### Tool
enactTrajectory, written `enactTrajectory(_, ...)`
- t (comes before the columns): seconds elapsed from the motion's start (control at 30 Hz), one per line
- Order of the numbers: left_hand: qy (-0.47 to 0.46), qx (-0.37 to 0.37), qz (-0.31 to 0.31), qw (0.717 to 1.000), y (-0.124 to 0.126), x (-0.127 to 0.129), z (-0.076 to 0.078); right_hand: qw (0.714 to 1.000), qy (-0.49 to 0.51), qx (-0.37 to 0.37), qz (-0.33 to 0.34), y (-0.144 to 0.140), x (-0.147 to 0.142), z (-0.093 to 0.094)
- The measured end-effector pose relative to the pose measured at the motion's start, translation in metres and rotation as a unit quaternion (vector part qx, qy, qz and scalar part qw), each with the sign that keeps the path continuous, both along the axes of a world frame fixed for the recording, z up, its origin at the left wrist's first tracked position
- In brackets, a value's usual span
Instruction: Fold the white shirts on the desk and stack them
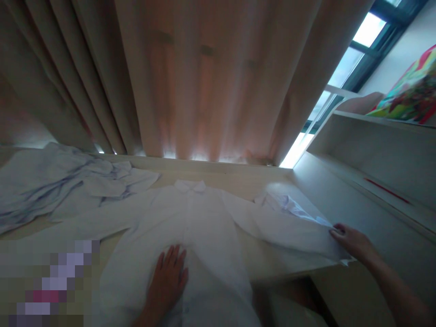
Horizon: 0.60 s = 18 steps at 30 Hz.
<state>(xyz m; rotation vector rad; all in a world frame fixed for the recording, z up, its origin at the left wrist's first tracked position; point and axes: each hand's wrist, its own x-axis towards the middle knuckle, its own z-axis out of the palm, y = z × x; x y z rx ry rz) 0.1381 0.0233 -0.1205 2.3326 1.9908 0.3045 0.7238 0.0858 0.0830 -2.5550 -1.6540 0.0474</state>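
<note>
A white button-up shirt (204, 227) lies spread front side up on a pale table, collar toward the curtain and both sleeves stretched out sideways. My left hand (169, 272) rests flat on the shirt's front, fingers extended, left of the button line. At the far right, my right hand (342, 234) pinches the end of the shirt's sleeve (293, 231) near the cuff. Behind that sleeve sits another folded white garment (282, 202), partly covered by it. The lower hem of the shirt runs out of view at the bottom.
A heap of crumpled white clothes (68, 181) lies on the left of the table (231, 175). Brown curtains (211, 91) hang behind it. A white shelf unit (368, 190) borders the right side, with a colourful bag (408, 91) on top. The lower left corner is pixelated.
</note>
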Motion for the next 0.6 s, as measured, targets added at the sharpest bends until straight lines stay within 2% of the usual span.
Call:
enactTrajectory(0.1, 0.003, -0.054, 0.020, 0.998, 0.005, 0.018, 0.019, 0.999, -0.041, -0.012, 0.020, 0.004, -0.018, 0.035)
enactTrajectory(0.2, -0.034, -0.069, -0.035, 0.996, 0.003, 0.056, 0.037, 0.998, -0.050, -0.009, 0.045, 0.003, -0.042, 0.056)
enactTrajectory(0.27, -0.084, -0.093, -0.102, 0.987, -0.007, 0.085, 0.035, 0.998, -0.049, -0.007, 0.049, 0.002, -0.055, 0.066)
enactTrajectory(0.33, -0.128, -0.110, -0.159, 0.973, -0.023, 0.112, 0.018, 0.998, -0.047, -0.006, 0.052, 0.001, -0.064, 0.074)
enactTrajectory(0.4, -0.144, -0.134, -0.177, 0.964, -0.039, 0.131, -0.002, 0.998, -0.045, 0.000, 0.054, 0.000, -0.068, 0.083)
enactTrajectory(0.47, -0.153, -0.173, -0.190, 0.954, -0.051, 0.141, -0.013, 0.997, -0.047, 0.020, 0.050, -0.002, -0.070, 0.091)
enactTrajectory(0.53, -0.178, -0.219, -0.183, 0.942, -0.051, 0.146, -0.007, 0.997, -0.050, 0.050, 0.042, -0.004, -0.073, 0.100)
enactTrajectory(0.6, -0.254, -0.265, -0.148, 0.918, -0.038, 0.147, 0.014, 0.996, -0.051, 0.067, 0.036, -0.008, -0.079, 0.109)
